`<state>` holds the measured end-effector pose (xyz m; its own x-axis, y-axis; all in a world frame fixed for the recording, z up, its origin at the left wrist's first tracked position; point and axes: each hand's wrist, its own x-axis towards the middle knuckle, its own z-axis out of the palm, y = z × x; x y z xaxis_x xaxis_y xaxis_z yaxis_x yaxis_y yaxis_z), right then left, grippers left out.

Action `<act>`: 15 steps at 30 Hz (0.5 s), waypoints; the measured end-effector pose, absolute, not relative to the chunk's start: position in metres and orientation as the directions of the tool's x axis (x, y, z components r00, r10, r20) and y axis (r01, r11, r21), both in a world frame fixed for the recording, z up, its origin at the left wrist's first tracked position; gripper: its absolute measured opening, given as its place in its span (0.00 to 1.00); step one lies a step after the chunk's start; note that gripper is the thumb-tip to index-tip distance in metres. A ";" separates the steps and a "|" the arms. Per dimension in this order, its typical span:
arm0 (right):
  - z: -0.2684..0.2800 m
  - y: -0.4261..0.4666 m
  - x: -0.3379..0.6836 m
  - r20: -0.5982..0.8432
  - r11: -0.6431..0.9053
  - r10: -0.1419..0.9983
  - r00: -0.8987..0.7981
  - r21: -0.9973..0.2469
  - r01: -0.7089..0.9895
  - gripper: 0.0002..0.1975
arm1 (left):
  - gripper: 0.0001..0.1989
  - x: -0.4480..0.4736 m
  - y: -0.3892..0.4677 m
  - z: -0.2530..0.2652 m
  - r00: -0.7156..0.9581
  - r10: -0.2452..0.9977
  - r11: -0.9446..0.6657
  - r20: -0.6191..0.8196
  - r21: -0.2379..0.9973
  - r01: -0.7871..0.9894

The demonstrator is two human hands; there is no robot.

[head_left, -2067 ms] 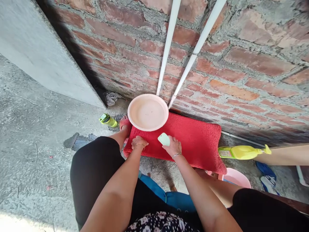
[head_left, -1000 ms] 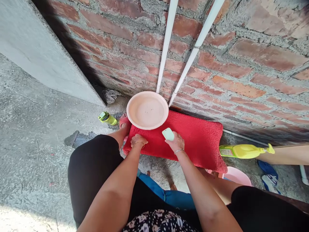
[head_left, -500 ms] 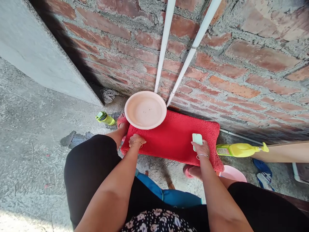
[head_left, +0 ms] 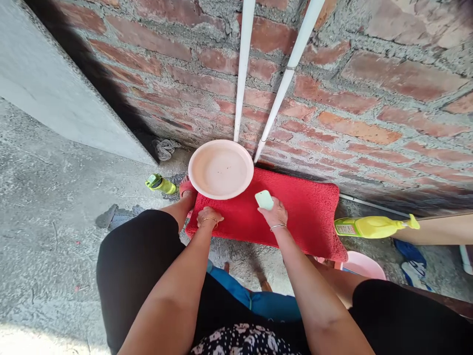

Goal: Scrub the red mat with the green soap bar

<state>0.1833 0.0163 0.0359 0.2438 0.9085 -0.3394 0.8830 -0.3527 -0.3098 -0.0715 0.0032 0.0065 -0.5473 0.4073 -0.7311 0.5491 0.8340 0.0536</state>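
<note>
A wet-looking red fleecy mat [head_left: 299,207] is spread out in front of my knees. My left hand [head_left: 209,215] is closed on its near left part, pressing it down; the fingertips are hidden. In my right hand [head_left: 276,213], over the middle of the mat, is a mint-green scrub brush [head_left: 264,199] with a smooth rounded back; its underside is out of sight. A pale pink basin [head_left: 221,170], with some dark specks inside, stands at the mat's far left corner. Against the mat's right end is a yellow pump bottle [head_left: 373,227].
A brick wall [head_left: 332,98] with two white pipes [head_left: 242,74] rises behind the mat. On the left are a green bottle [head_left: 160,184], a grey cloth [head_left: 165,149] and a leaning slab [head_left: 74,84]. A pink tub [head_left: 364,264] and blue slippers [head_left: 412,261] lie at right.
My right hand has slid the brush leftward across the mat, from near its right end to the middle. My left hand keeps its place. The view has shifted slightly.
</note>
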 end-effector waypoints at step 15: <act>0.027 0.022 0.281 -0.309 -0.623 0.781 0.542 -0.333 0.708 0.34 | 0.40 -0.073 0.004 0.004 -0.578 0.380 0.861 -0.723 0.048 0.506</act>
<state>0.2808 0.0220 0.0273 0.5424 0.7814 -0.3086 0.7081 -0.6229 -0.3326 -0.0726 0.0043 0.0038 -0.5775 0.3796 -0.7227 0.5056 0.8614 0.0485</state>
